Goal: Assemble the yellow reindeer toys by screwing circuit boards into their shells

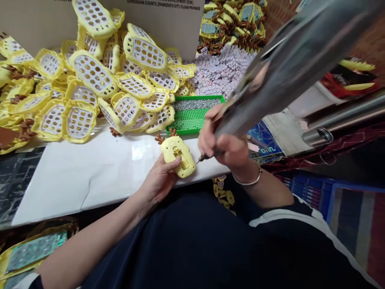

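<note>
My left hand (159, 178) is closed around a yellow toy phone (172, 149) with brown antlers. Its back faces up, showing an uncovered battery compartment, a speaker grille and screw holes; my thumb lies over the compartment's edge. In my right hand (230, 146) is an electric screwdriver (249, 108), its long grey body slanting up to the right. The bit's tip is close to the phone's lower right edge; whether they touch I cannot tell. Just behind the phone is a green tray (188, 131) of small metal screws (195, 104).
Yellow front shells (93, 74) with white grids are heaped at the back left, beside a cardboard box (168, 24). Behind the tray lies a pile of small white key pieces (219, 70). A metal tube (319, 136) juts in at right, above a blue crate (315, 192).
</note>
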A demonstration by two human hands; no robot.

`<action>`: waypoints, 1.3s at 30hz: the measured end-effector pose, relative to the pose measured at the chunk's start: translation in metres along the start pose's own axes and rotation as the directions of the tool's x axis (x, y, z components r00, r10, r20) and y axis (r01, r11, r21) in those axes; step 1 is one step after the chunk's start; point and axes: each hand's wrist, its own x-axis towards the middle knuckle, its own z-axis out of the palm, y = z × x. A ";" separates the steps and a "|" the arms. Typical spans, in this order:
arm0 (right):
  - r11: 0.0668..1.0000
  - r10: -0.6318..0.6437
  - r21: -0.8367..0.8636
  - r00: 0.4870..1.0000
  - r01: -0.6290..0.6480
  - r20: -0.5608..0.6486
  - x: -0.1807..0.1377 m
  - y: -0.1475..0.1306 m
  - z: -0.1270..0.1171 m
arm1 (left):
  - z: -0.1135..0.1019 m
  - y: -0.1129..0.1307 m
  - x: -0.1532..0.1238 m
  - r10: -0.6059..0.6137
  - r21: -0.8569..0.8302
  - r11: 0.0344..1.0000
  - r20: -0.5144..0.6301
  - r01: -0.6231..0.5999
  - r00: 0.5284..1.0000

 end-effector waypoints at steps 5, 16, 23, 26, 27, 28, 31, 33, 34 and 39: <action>0.971 -0.236 -0.044 0.924 0.234 -0.301 0.056 0.021 -0.024 | -0.003 0.001 0.001 -0.026 0.004 1.000 0.027 0.026 0.999; 0.970 -0.203 -0.208 0.885 0.123 -0.420 0.084 0.089 -0.045 | -0.005 0.002 0.004 -0.055 -0.009 0.998 0.041 0.055 0.998; 0.960 -0.182 -0.271 0.902 0.076 -0.391 0.082 0.095 -0.046 | -0.006 0.002 0.004 -0.047 -0.019 0.999 0.052 0.048 0.998; 0.955 -0.188 -0.285 0.909 0.080 -0.372 0.080 0.098 -0.047 | -0.006 0.001 0.004 -0.044 -0.024 0.999 0.050 0.045 0.998; 0.957 -0.186 -0.280 0.909 0.081 -0.373 0.080 0.098 -0.046 | -0.006 0.001 0.004 -0.044 -0.028 0.999 0.050 0.045 0.998; 0.960 -0.182 -0.270 0.907 0.080 -0.379 0.081 0.097 -0.046 | -0.006 0.002 0.004 -0.042 -0.030 0.999 0.049 0.043 0.998; 0.972 -0.177 -0.217 0.890 0.090 -0.420 0.084 0.088 -0.045 | -0.004 0.003 0.003 -0.042 -0.031 0.999 0.036 0.043 0.998; 0.978 -0.178 -0.177 0.887 0.111 -0.426 0.086 0.074 -0.041 | -0.003 0.004 0.002 -0.048 -0.035 0.998 0.018 0.048 0.999; 0.980 -0.178 -0.156 0.889 0.122 -0.422 0.085 0.065 -0.037 | -0.002 0.005 0.002 -0.052 -0.042 0.998 0.009 0.052 0.999; 0.992 -0.107 0.027 0.954 0.119 -0.281 0.050 0.008 0.000 | -0.002 0.005 0.002 -0.073 -0.106 0.992 0.011 0.074 0.997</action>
